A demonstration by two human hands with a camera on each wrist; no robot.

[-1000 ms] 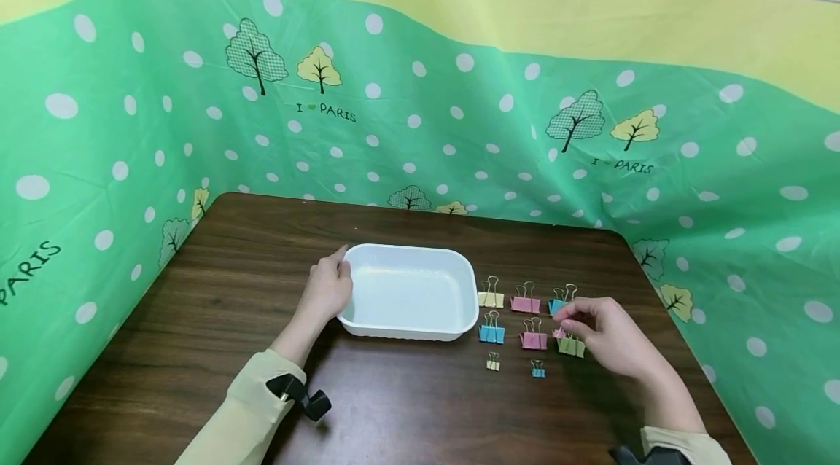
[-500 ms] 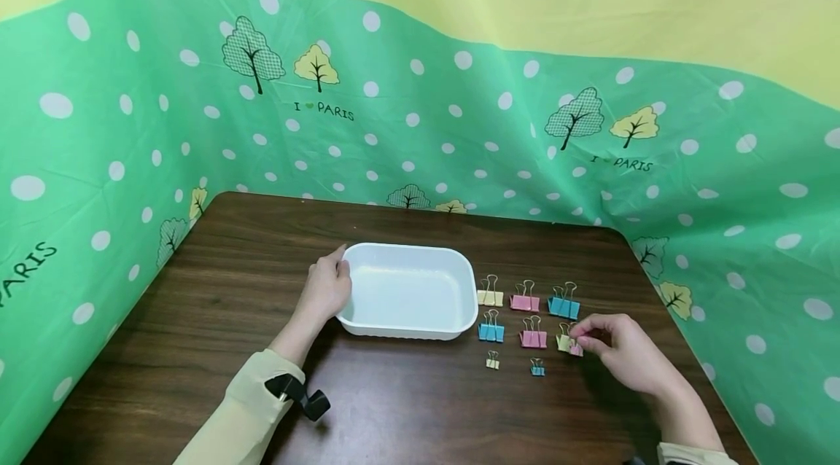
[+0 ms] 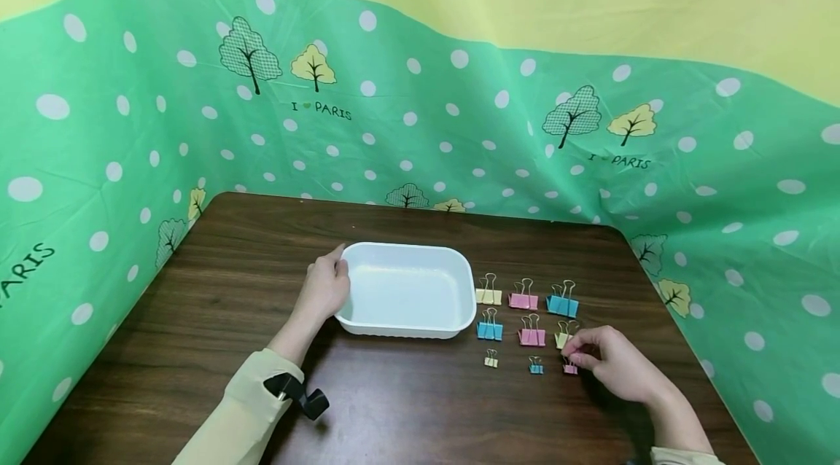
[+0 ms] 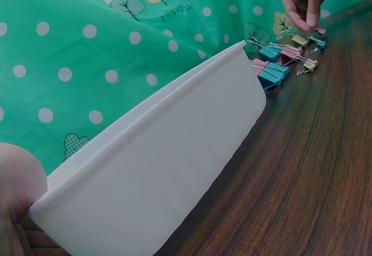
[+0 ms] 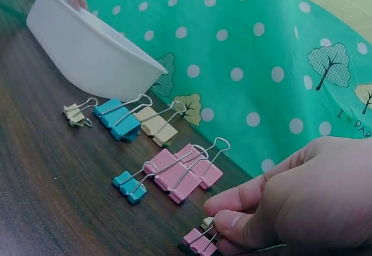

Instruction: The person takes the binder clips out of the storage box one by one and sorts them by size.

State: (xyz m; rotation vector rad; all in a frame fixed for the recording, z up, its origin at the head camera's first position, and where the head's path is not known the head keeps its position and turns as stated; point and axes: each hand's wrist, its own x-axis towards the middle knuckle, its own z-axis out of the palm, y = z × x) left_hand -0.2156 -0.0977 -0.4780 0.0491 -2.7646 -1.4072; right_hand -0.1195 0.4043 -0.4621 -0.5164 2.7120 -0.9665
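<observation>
My left hand [image 3: 324, 286] grips the left end of a white plastic tray [image 3: 408, 297], thumb and fingers on opposite sides of its wall. Nothing lies inside the tray. My right hand [image 3: 617, 363] pinches a small pink binder clip [image 5: 199, 242] by its wire handles, low over the table at the right end of the front row. Just behind those fingers, a pale yellow-green binder clip [image 3: 562, 340] is partly covered. To the left in the same row are a small blue binder clip [image 3: 536, 369] and a small cream one [image 3: 491, 361].
Right of the tray, the back row holds cream [image 3: 488, 297], pink [image 3: 523, 302] and blue [image 3: 563, 306] binder clips. Blue [image 3: 489, 331] and pink [image 3: 531, 337] clips stand in the middle row. Dotted green cloth [image 3: 407, 137] hangs around the dark wooden table [image 3: 420, 407].
My right hand has moved toward the front edge with the small pink binder clip, from beside the back blue clip to the front row. The left hand still holds the tray in place.
</observation>
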